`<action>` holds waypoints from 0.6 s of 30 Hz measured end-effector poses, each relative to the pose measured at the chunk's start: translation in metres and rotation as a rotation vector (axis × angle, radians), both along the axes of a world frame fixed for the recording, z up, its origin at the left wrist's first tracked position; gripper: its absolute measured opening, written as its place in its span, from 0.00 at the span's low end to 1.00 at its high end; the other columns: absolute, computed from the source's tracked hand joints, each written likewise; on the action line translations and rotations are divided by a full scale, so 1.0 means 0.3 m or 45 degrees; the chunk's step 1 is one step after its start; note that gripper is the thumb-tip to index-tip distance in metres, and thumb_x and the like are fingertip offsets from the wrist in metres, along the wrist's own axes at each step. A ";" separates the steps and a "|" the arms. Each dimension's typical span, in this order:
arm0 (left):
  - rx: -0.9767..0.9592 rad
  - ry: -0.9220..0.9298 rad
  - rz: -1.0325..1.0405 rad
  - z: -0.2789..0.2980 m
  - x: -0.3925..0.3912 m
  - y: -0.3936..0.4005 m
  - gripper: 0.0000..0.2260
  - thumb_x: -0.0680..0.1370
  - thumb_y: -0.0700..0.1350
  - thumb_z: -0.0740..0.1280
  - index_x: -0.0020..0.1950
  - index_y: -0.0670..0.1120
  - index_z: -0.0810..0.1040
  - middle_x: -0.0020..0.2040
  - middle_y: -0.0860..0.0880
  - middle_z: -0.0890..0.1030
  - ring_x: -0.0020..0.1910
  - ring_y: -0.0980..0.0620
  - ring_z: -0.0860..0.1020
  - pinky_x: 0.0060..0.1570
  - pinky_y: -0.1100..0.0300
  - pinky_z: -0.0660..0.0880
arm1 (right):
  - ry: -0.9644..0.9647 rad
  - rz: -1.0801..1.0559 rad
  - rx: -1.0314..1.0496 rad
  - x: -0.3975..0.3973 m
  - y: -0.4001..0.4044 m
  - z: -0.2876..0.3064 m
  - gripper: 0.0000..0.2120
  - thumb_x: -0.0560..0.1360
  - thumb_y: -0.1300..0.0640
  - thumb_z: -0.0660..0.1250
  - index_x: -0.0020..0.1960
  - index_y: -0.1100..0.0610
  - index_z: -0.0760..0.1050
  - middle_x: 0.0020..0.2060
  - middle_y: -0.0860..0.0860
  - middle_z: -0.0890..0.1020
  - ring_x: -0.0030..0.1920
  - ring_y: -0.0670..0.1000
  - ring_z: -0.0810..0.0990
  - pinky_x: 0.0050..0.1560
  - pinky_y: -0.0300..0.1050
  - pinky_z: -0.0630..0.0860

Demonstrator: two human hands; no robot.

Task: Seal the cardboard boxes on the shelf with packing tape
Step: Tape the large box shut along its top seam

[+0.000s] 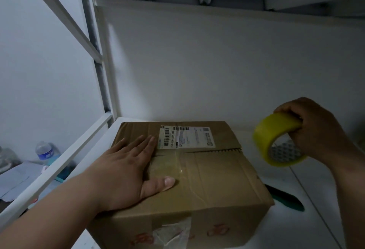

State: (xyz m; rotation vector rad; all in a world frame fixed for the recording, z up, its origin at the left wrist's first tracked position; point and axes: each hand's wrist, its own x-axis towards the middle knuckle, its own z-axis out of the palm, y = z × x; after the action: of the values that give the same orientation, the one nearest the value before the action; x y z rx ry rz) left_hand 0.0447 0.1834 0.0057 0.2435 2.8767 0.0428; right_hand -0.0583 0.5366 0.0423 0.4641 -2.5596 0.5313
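A brown cardboard box (pixel 189 171) is set at the left end of the white metal shelf (pixel 316 199), pressed flat by the spread left hand (pixel 126 171); a yellow roll of packing tape (pixel 276 140) is gripped by the right hand (pixel 316 130) above open shelf, a green-handled tool (pixel 286 199) lying beside the box's right edge

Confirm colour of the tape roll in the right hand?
Yellow tape roll, held by the right hand; head view.

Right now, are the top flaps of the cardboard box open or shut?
Shut. The cardboard box has its flaps lying flat, meeting at a taped centre seam, with the left hand pressed flat on top.
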 end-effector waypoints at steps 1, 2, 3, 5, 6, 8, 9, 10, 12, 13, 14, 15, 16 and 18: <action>-0.003 0.004 -0.003 0.002 -0.001 0.002 0.52 0.58 0.82 0.33 0.76 0.57 0.28 0.73 0.61 0.31 0.74 0.62 0.33 0.74 0.58 0.34 | -0.023 -0.034 0.015 -0.007 0.029 -0.022 0.24 0.63 0.79 0.66 0.53 0.60 0.81 0.49 0.58 0.79 0.52 0.61 0.78 0.49 0.44 0.65; -0.008 0.007 -0.004 0.004 -0.002 0.003 0.52 0.58 0.82 0.32 0.76 0.57 0.28 0.73 0.61 0.31 0.74 0.63 0.32 0.74 0.58 0.33 | -0.074 -0.051 0.008 -0.012 0.049 -0.049 0.25 0.64 0.80 0.65 0.54 0.59 0.81 0.50 0.57 0.79 0.52 0.60 0.78 0.50 0.43 0.65; -0.014 0.004 -0.003 0.006 -0.002 0.005 0.52 0.58 0.82 0.32 0.76 0.57 0.28 0.72 0.62 0.31 0.73 0.63 0.32 0.73 0.59 0.33 | -0.136 -0.059 -0.007 -0.015 0.060 -0.077 0.26 0.65 0.80 0.64 0.56 0.58 0.81 0.50 0.55 0.79 0.53 0.59 0.78 0.50 0.41 0.64; -0.024 -0.003 0.002 0.008 -0.003 0.009 0.52 0.57 0.81 0.32 0.76 0.57 0.28 0.70 0.62 0.31 0.71 0.64 0.32 0.72 0.60 0.33 | -0.231 -0.066 -0.043 -0.019 0.070 -0.127 0.28 0.66 0.80 0.62 0.57 0.55 0.80 0.49 0.52 0.76 0.53 0.55 0.76 0.49 0.39 0.63; -0.028 0.002 0.003 0.007 -0.002 0.010 0.52 0.57 0.81 0.32 0.76 0.57 0.29 0.70 0.62 0.31 0.70 0.65 0.33 0.73 0.60 0.33 | -0.256 -0.069 -0.061 -0.021 0.072 -0.142 0.29 0.66 0.81 0.61 0.58 0.55 0.79 0.49 0.51 0.75 0.53 0.53 0.74 0.48 0.38 0.63; -0.037 0.016 0.006 0.004 0.000 0.012 0.52 0.58 0.81 0.32 0.77 0.56 0.29 0.71 0.62 0.31 0.71 0.64 0.33 0.74 0.59 0.34 | -0.285 -0.068 -0.087 -0.024 0.075 -0.157 0.30 0.66 0.81 0.60 0.59 0.55 0.79 0.50 0.51 0.75 0.52 0.50 0.72 0.45 0.38 0.63; -0.039 0.028 0.008 0.002 0.001 0.012 0.52 0.58 0.81 0.32 0.77 0.57 0.29 0.71 0.62 0.31 0.71 0.64 0.33 0.75 0.59 0.34 | -0.300 -0.062 -0.089 -0.025 0.077 -0.162 0.31 0.66 0.81 0.60 0.60 0.55 0.78 0.50 0.51 0.75 0.52 0.50 0.72 0.44 0.39 0.64; -0.037 0.043 0.010 -0.001 0.002 0.011 0.51 0.58 0.81 0.32 0.76 0.57 0.29 0.71 0.62 0.31 0.72 0.64 0.33 0.75 0.58 0.35 | -0.323 -0.055 -0.086 -0.026 0.080 -0.170 0.31 0.65 0.81 0.60 0.60 0.54 0.78 0.50 0.51 0.75 0.52 0.50 0.72 0.43 0.39 0.64; -0.033 0.060 0.000 -0.004 0.001 0.009 0.49 0.58 0.80 0.31 0.76 0.61 0.29 0.73 0.61 0.31 0.74 0.62 0.32 0.76 0.57 0.35 | -0.372 -0.063 -0.059 -0.030 0.084 -0.195 0.32 0.66 0.80 0.59 0.61 0.53 0.78 0.51 0.51 0.74 0.53 0.51 0.73 0.45 0.39 0.64; -0.031 0.056 -0.009 -0.004 0.001 0.007 0.46 0.59 0.80 0.31 0.74 0.64 0.28 0.74 0.61 0.31 0.75 0.61 0.32 0.76 0.56 0.35 | -0.401 -0.077 -0.037 -0.033 0.083 -0.213 0.32 0.66 0.80 0.60 0.61 0.53 0.77 0.51 0.50 0.74 0.52 0.50 0.73 0.47 0.39 0.65; -0.030 0.046 -0.016 -0.004 0.001 0.007 0.43 0.59 0.80 0.30 0.72 0.68 0.28 0.76 0.60 0.31 0.75 0.59 0.32 0.76 0.55 0.34 | -0.428 -0.093 -0.002 -0.036 0.082 -0.233 0.32 0.67 0.79 0.60 0.62 0.52 0.77 0.50 0.49 0.73 0.52 0.49 0.72 0.47 0.39 0.65; -0.031 0.030 -0.018 -0.002 0.001 0.008 0.39 0.59 0.80 0.29 0.69 0.72 0.28 0.77 0.59 0.32 0.76 0.58 0.31 0.76 0.53 0.34 | -0.441 -0.096 0.040 -0.039 0.079 -0.254 0.31 0.67 0.78 0.61 0.62 0.51 0.77 0.49 0.48 0.73 0.50 0.48 0.72 0.46 0.39 0.65; -0.032 0.013 -0.018 0.000 0.002 0.010 0.36 0.59 0.79 0.29 0.67 0.75 0.28 0.77 0.58 0.32 0.76 0.57 0.31 0.76 0.52 0.34 | -0.446 -0.087 0.076 -0.039 0.076 -0.275 0.31 0.67 0.78 0.62 0.63 0.51 0.76 0.48 0.47 0.72 0.49 0.47 0.72 0.45 0.39 0.65; -0.027 -0.021 -0.013 0.005 0.000 0.014 0.32 0.60 0.78 0.28 0.64 0.78 0.27 0.78 0.56 0.32 0.76 0.55 0.29 0.76 0.50 0.34 | -0.451 -0.042 0.112 -0.045 0.067 -0.319 0.31 0.67 0.76 0.62 0.63 0.51 0.76 0.48 0.49 0.73 0.47 0.48 0.72 0.44 0.40 0.65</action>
State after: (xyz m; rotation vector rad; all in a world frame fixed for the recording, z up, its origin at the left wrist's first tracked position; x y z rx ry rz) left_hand 0.0447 0.1876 0.0072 0.2530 2.8580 0.0120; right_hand -0.0717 0.5567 -0.0534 0.3853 -2.9331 0.5306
